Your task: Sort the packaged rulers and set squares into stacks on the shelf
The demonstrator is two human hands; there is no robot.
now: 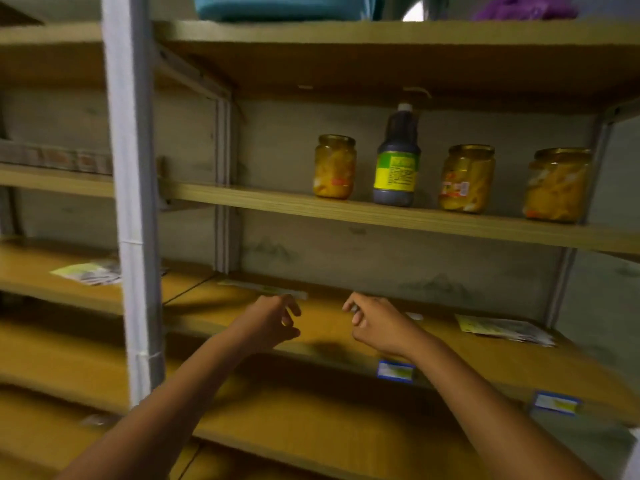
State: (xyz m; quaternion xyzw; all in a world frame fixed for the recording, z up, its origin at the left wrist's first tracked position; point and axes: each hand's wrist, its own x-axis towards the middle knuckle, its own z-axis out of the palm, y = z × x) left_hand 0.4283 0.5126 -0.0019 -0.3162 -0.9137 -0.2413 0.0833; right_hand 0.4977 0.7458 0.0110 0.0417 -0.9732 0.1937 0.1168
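Rulers [263, 288] in a long, thin pack lie at the back of the shelf [329, 327], centre of the frame, just past the left hand [273, 320]. Set squares [505, 329] sit in a loose pile at right centre. Both hands hover with fingers loosely curled, holding nothing I can make out; the right hand [377, 323] is blurred. The packs look light, flat and slippery, probably stiff lengthwise, so pinching a long edge should suit.

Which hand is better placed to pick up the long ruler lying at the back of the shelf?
Probably the left hand: its fingertips are right beside the long ruler. The right hand hovers farther right, nearer the packet stack.
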